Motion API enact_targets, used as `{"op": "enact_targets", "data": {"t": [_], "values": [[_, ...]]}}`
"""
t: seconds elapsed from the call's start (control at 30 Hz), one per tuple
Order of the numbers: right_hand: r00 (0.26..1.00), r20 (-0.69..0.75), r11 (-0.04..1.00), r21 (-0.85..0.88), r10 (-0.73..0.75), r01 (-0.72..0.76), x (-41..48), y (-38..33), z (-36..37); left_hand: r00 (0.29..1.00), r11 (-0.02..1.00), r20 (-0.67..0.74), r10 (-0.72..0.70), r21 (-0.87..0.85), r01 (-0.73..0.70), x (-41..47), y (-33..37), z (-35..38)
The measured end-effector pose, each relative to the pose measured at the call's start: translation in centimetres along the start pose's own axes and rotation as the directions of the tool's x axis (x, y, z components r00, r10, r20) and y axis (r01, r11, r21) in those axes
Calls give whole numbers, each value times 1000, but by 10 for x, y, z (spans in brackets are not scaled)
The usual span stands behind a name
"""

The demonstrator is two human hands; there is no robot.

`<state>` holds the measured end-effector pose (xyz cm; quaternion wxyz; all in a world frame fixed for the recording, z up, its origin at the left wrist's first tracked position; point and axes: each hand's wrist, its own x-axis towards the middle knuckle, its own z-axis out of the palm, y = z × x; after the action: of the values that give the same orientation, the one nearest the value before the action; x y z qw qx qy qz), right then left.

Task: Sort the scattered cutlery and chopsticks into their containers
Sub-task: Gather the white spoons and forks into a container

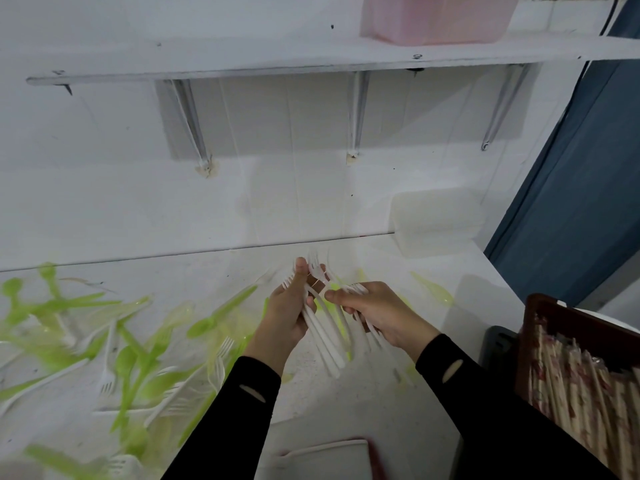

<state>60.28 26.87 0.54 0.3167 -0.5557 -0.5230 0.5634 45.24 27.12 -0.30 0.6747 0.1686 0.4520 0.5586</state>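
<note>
Centrally, a bundle of white forks (325,337) is held above the table (346,410), tines pointing away from the person, handles toward them. The left hand (289,306) grips most of the bundle, fingers curled round the handles and thumb raised along the tines. The right hand (374,313) holds a few more forks in curled fingers, its thumb pointing at the left hand; the two hands are just beside each other. Both wrists are in black sleeves (485,393).

Scattered cutlery (121,358), green and white, lies in a loose heap on the table left of the hands: spoons, forks and knives crossing one another, blurred. One pale yellow-green piece (433,292) lies alone to the right.

Chopsticks (571,375) in paper wrappers fill a dark red box (530,327) at the right edge. The wrappers carry red print, too blurred to read.

A translucent white tub (436,223) stands at the back of the table against the wall (104,202); contents cannot be told. A white item (329,455) with a red edge sits at the near edge, kind undetermined.

A white shelf (242,60) on metal brackets (192,123) is fixed to the wall and carries a pink bin (436,19). A blue curtain (571,202) hangs at the right.
</note>
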Motion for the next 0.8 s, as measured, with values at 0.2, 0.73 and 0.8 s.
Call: {"op": "enact_targets", "data": {"t": [0.2,0.73,0.8], "values": [[1000,16,997,-77,-12,13,-2,2,4,998,998,47,-31,-55,33,-2,-3,3],[990,125,998,8,64,-65,2,1,4,998,997,45,-38,-59,41,24,-4,-12],[992,108,998,19,64,-67,3,1,0,999,997,-37,-8,-77,5,28,-5,-18]]}}
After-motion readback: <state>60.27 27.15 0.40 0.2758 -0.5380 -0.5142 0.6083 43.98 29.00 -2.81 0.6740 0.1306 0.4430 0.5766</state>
